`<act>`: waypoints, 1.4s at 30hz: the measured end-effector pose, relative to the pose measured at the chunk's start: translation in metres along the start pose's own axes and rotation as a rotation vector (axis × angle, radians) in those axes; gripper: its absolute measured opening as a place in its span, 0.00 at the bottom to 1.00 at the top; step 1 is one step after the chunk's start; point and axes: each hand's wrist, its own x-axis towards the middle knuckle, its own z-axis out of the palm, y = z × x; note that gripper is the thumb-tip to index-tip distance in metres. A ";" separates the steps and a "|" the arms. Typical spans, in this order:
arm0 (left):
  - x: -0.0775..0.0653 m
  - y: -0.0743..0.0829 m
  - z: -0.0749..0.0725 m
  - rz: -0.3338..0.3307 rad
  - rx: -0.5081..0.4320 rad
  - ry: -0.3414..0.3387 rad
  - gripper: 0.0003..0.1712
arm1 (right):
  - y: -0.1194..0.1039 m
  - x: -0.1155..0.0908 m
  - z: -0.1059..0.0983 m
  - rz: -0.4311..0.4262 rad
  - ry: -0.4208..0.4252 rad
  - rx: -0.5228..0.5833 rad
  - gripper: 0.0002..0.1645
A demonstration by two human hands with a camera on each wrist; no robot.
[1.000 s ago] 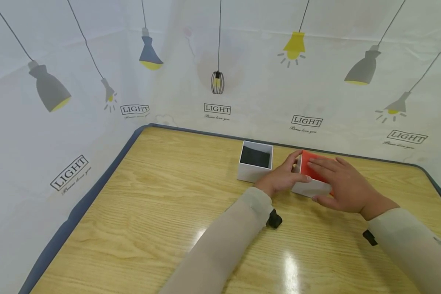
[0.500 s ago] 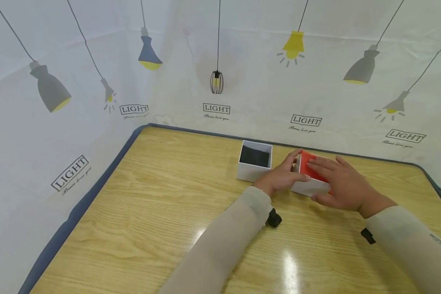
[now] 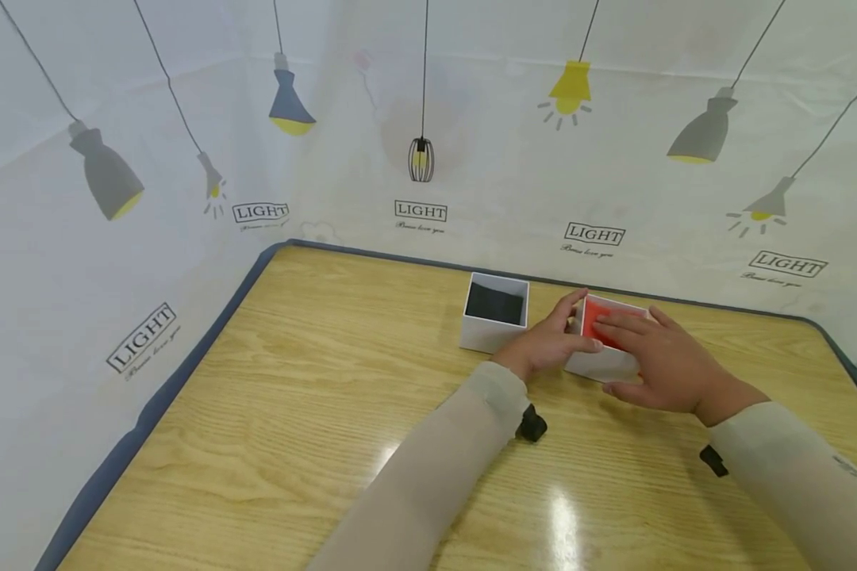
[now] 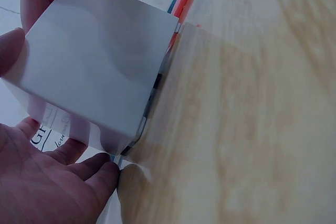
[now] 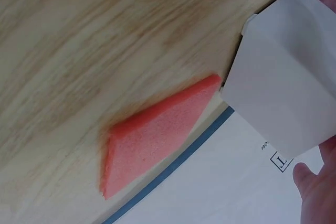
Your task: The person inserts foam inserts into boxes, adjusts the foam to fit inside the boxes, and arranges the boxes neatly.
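A small white open-topped box (image 3: pixel 591 365) stands at the right of the table, between both hands. My left hand (image 3: pixel 543 350) holds its left front corner, thumb at the front and fingers along the left side. Flat red material, which looks like foam (image 3: pixel 596 312), lies inside, slightly below the rim. My right hand (image 3: pixel 667 366) presses down on it with straight fingers, covering the box's right part. In the right wrist view, a loose red foam piece (image 5: pixel 152 145) lies on the table beside the box; the right hand hides it in the head view.
Left of the hands stands a second white box (image 3: pixel 480 335), holding a black sheet or foam piece (image 3: pixel 496 304). Behind both boxes runs the wooden table's (image 3: pixel 293 373) blue-trimmed back edge, against a white cloth wall (image 3: pixel 493 174) printed with lamps.
The red material has sunk from the box's top to just below its rim under my right hand. My left hand and both boxes have stayed in place.
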 end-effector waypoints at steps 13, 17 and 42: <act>0.000 0.000 0.000 0.007 -0.022 -0.005 0.55 | 0.000 0.000 -0.001 0.015 -0.036 -0.003 0.40; 0.000 0.000 0.000 0.005 -0.017 -0.002 0.55 | -0.001 0.001 -0.002 0.015 -0.039 -0.002 0.39; -0.003 0.003 0.002 -0.007 -0.005 0.024 0.55 | -0.003 0.006 -0.005 0.018 -0.030 -0.015 0.21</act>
